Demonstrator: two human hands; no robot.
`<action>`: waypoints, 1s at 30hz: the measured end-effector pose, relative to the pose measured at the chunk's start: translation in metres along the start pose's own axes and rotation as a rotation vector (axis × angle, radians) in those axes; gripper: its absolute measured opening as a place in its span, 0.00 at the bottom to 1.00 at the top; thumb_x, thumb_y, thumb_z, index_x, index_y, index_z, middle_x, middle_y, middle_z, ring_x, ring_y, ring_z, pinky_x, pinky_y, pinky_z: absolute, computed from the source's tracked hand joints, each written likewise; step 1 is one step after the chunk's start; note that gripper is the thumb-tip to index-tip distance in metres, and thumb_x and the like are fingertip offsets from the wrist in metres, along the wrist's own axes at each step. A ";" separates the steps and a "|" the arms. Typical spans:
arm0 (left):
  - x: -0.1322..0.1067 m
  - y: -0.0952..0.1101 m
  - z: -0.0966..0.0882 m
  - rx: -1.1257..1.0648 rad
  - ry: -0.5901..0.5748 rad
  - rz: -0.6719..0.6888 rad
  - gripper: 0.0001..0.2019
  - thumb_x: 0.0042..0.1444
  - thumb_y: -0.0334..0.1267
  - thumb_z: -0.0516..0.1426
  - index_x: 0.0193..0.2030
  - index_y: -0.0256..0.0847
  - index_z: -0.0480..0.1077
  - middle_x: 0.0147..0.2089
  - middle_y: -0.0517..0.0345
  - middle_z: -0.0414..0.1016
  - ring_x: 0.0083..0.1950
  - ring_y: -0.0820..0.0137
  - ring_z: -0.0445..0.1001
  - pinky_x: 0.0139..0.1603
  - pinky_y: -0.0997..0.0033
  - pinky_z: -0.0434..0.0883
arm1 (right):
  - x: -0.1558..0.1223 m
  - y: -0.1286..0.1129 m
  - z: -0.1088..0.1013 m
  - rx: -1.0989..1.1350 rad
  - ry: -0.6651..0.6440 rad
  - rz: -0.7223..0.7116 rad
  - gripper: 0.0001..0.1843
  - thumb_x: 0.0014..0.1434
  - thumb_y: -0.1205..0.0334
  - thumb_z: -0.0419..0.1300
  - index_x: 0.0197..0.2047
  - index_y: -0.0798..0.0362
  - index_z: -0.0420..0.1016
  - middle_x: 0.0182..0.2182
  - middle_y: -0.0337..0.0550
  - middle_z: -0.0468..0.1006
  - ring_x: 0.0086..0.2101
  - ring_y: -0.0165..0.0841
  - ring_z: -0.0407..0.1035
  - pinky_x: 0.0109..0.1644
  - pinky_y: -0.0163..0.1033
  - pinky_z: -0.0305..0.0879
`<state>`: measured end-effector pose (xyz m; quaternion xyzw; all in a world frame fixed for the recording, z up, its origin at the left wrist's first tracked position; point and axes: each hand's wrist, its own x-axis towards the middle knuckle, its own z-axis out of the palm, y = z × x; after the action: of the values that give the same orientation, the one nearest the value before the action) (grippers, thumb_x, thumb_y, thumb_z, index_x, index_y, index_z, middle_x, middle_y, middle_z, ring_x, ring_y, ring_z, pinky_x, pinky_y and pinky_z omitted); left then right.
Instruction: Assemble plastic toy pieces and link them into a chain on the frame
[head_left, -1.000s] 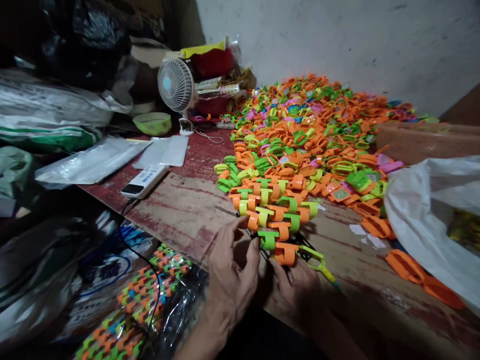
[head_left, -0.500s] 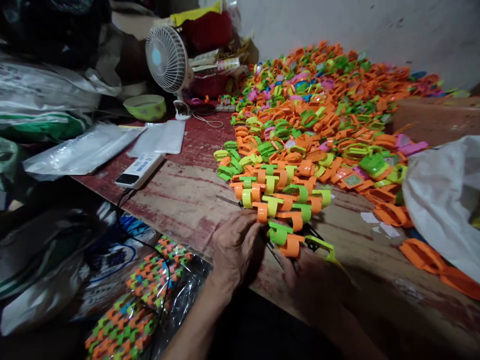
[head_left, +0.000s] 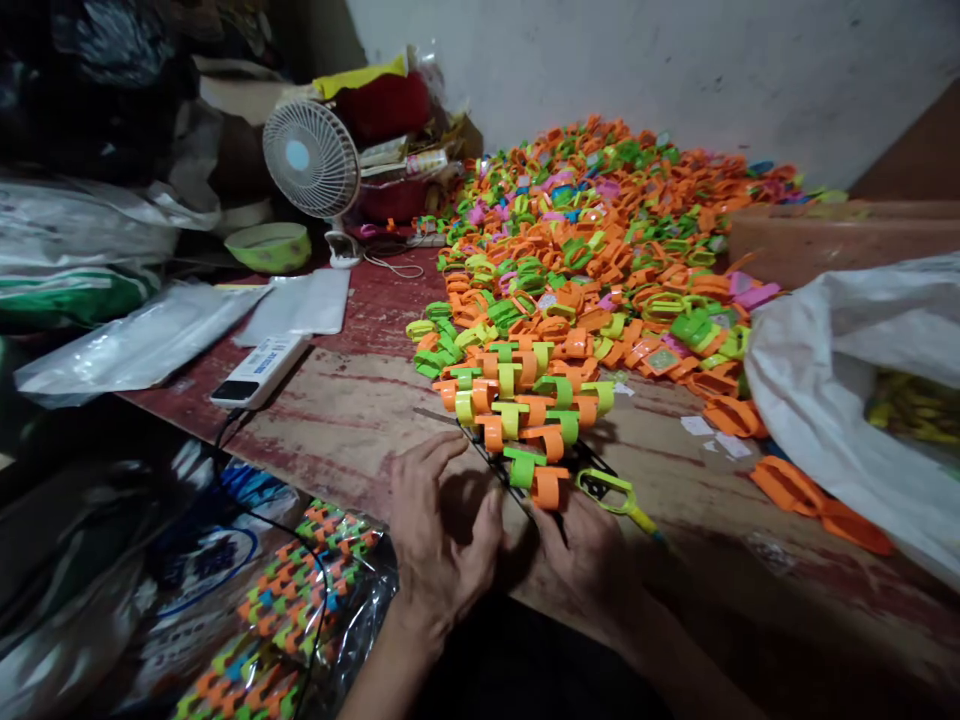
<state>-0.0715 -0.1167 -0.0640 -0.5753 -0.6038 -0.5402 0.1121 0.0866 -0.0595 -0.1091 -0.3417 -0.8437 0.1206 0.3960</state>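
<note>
Orange, green and yellow plastic looped bands, like toy watches, stand in staggered rows as one stacked block (head_left: 536,405) on a dark, thin-barred frame (head_left: 491,462). My left hand (head_left: 442,530) is open just left of the block, thumb and fingers apart, nothing in it. My right hand (head_left: 592,555) is at the block's near corner, its fingers curled by the lowest orange band (head_left: 550,488). Whatever the right fingers hold is hidden. A yellow band with a window (head_left: 609,492) lies just beyond the right knuckles.
A big heap of similar bands (head_left: 592,230) covers the table's back. At left are a power bank (head_left: 259,372) with a cable, clear plastic bags (head_left: 296,305), a fan (head_left: 311,160) and a green bowl (head_left: 268,247). A white sack (head_left: 817,350) stands right. Bagged bands (head_left: 300,580) lie below the table edge.
My left hand has drawn back from the block's left side and its fingers have spread. The right hand stays at the near corner. The view has swung slightly right.
</note>
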 end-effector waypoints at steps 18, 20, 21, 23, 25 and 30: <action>0.035 0.000 0.023 0.046 -0.378 0.282 0.20 0.71 0.41 0.44 0.65 0.43 0.65 0.63 0.50 0.71 0.64 0.57 0.65 0.72 0.39 0.47 | 0.001 -0.011 -0.005 -0.081 -0.162 0.053 0.13 0.54 0.76 0.53 0.40 0.54 0.72 0.36 0.47 0.78 0.35 0.37 0.74 0.40 0.38 0.72; 0.035 -0.001 0.023 0.010 -0.369 0.268 0.21 0.71 0.42 0.44 0.67 0.46 0.62 0.64 0.50 0.71 0.65 0.57 0.65 0.72 0.39 0.49 | -0.002 -0.018 -0.022 -0.075 -0.089 0.021 0.12 0.60 0.74 0.53 0.44 0.55 0.72 0.38 0.47 0.79 0.37 0.35 0.74 0.42 0.36 0.72; 0.034 -0.001 0.023 -0.006 -0.364 0.258 0.22 0.71 0.43 0.45 0.69 0.48 0.59 0.64 0.51 0.71 0.65 0.58 0.65 0.72 0.39 0.49 | -0.005 -0.019 -0.034 -0.087 -0.034 0.011 0.11 0.63 0.72 0.53 0.47 0.56 0.71 0.40 0.47 0.79 0.39 0.35 0.75 0.45 0.36 0.72; 0.032 -0.002 0.022 -0.028 -0.357 0.237 0.24 0.70 0.44 0.46 0.72 0.50 0.54 0.64 0.51 0.70 0.65 0.58 0.65 0.73 0.38 0.47 | -0.013 -0.015 -0.057 -0.190 0.056 0.029 0.11 0.66 0.68 0.54 0.52 0.55 0.70 0.43 0.48 0.79 0.41 0.36 0.75 0.47 0.38 0.71; 0.031 -0.001 0.021 -0.040 -0.358 0.228 0.26 0.70 0.43 0.48 0.73 0.51 0.50 0.64 0.51 0.70 0.66 0.59 0.65 0.74 0.38 0.45 | -0.023 -0.004 -0.077 -0.362 0.044 0.094 0.09 0.65 0.66 0.57 0.48 0.55 0.72 0.39 0.48 0.78 0.37 0.38 0.74 0.40 0.40 0.69; 0.033 0.014 0.010 0.025 -0.330 0.229 0.30 0.67 0.37 0.53 0.74 0.50 0.50 0.73 0.51 0.58 0.77 0.56 0.47 0.75 0.42 0.43 | -0.037 0.031 -0.091 -0.495 -0.158 0.132 0.08 0.61 0.72 0.56 0.31 0.55 0.72 0.29 0.44 0.73 0.25 0.32 0.68 0.28 0.35 0.59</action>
<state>-0.0659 -0.0937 -0.0353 -0.7194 -0.5514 -0.4148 0.0796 0.1863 -0.0672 -0.0859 -0.4718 -0.8518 -0.0374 0.2246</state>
